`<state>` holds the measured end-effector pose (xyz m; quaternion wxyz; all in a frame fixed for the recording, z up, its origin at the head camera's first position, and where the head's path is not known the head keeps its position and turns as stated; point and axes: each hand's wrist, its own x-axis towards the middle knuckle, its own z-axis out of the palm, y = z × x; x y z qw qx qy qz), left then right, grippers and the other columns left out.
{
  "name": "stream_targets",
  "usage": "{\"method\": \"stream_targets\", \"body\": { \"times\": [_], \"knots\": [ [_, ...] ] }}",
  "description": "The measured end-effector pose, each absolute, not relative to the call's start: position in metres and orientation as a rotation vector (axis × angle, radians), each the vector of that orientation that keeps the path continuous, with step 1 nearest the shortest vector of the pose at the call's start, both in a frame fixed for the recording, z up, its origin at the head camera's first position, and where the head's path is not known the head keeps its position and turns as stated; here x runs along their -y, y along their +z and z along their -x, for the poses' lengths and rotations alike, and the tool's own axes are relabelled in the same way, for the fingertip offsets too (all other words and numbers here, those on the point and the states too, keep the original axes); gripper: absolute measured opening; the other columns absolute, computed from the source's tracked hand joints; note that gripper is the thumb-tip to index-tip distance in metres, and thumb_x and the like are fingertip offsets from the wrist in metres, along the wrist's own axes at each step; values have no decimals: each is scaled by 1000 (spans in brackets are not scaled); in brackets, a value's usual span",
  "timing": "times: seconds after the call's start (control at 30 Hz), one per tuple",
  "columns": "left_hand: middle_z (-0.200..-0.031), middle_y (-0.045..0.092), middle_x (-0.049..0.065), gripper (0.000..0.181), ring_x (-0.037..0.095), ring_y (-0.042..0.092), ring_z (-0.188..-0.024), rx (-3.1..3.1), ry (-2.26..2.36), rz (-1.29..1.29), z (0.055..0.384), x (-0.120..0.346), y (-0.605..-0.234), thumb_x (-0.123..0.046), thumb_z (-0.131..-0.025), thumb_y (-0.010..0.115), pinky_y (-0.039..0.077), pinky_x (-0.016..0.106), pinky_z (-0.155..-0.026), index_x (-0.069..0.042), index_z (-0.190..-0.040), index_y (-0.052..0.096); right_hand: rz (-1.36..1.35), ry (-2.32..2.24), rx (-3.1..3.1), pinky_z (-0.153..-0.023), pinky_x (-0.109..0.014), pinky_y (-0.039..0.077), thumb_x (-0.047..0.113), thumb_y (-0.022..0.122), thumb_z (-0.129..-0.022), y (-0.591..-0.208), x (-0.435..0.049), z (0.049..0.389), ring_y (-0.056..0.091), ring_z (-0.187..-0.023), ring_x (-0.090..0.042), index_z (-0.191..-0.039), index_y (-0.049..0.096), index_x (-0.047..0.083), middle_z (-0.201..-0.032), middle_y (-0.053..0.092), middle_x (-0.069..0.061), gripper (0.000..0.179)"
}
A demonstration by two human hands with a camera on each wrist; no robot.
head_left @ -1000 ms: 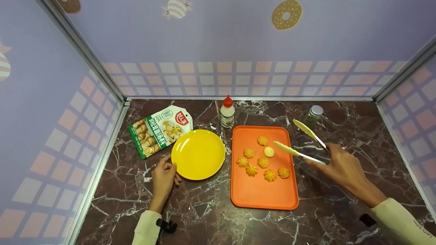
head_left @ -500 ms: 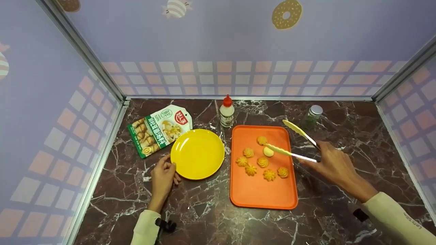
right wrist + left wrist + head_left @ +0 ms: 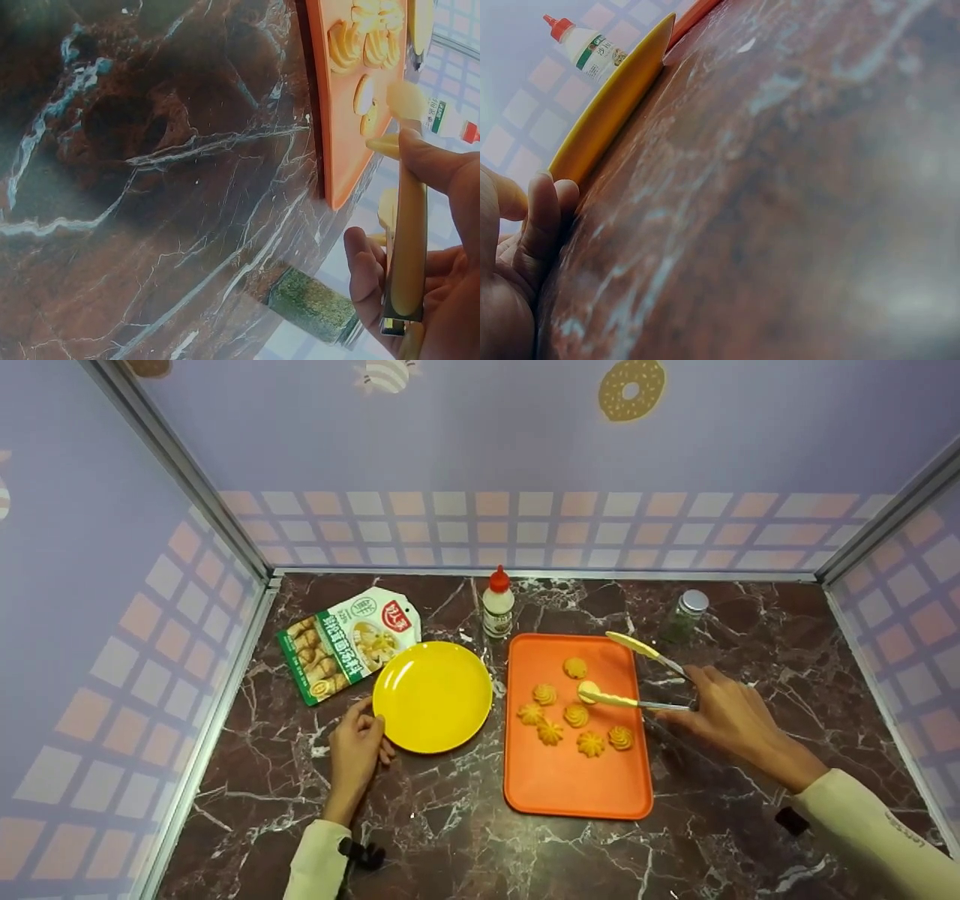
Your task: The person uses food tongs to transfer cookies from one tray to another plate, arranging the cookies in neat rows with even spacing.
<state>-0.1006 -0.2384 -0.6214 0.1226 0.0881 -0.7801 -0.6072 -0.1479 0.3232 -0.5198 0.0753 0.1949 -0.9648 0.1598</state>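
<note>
My left hand (image 3: 355, 746) holds the near-left rim of a yellow plate (image 3: 433, 697), thumb and fingertips at its edge. In the left wrist view, curled fingers (image 3: 542, 217) meet the plate's rim. My right hand (image 3: 731, 720) grips tongs (image 3: 611, 700) with pale scalloped tips, their arms spread apart. One tip overlaps a pale round cookie (image 3: 588, 687) on the orange tray (image 3: 577, 791); the other tip hangs over the tray's far right edge. Around that cookie lie several golden piped cookies (image 3: 590, 744). The right wrist view shows the tongs' arm (image 3: 409, 247) between thumb and fingers.
Behind the plate lies a green-and-white food packet (image 3: 352, 645). A red-capped squeeze bottle (image 3: 498, 607) stands behind the gap between plate and tray. A jar of green herbs with a silver lid (image 3: 686, 615) is at the back right. Patterned walls (image 3: 450, 525) enclose the marble counter.
My right hand has carried the tongs left over the tray, so one tip now reaches the pale cookie. The left hand and plate stay as they were; the view shifts slightly.
</note>
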Motion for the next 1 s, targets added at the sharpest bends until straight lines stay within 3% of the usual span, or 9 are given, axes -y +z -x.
{"method": "stream_targets", "body": {
  "times": [0.17, 0.43, 0.57, 0.73, 1.0],
  "knots": [
    [-84, 71, 20, 40, 20, 64, -46, 2273, -1797, -249, 100, 238, -620, -4, -111, 63, 55, 31, -38, 2, -150, 62, -646, 470, 2852, -45, -42, 50, 41, 99, -82, -520, -324, 148, 57, -57, -19, -127, 69, -7, -85, 61, -10, 72],
    [-86, 70, 24, 42, 20, 63, -46, 2294, -1792, -292, 101, 237, -619, 1, -111, 59, 54, 29, -38, 7, -152, 58, -661, 491, 2847, -48, -40, 52, 38, 99, -82, -519, -326, 145, 57, -59, -14, -138, 71, -9, -90, 68, -12, 78],
    [-86, 70, 25, 43, 24, 63, -46, 2293, -1796, -312, 101, 237, -618, 4, -110, 58, 54, 30, -38, 9, -152, 57, -677, 488, 2855, -48, -39, 50, 36, 98, -83, -520, -327, 145, 55, -58, -13, -128, 77, -3, -85, 66, -8, 64],
    [-87, 71, 22, 43, 18, 63, -46, 2285, -1790, -290, 99, 238, -619, -1, -110, 62, 54, 28, -38, 4, -153, 59, -674, 500, 2904, -47, -40, 49, 32, 98, -85, -520, -326, 144, 55, -58, -13, -114, 79, 6, -82, 64, -4, 44],
    [-85, 71, 19, 42, 19, 64, -45, 2286, -1800, -241, 100, 239, -620, -3, -110, 61, 55, 30, -39, 4, -152, 59, -741, 464, 2878, -46, -39, 45, 31, 97, -85, -523, -327, 146, 47, -55, -13, -96, 72, 11, -75, 58, 0, 34]
  ]
}}
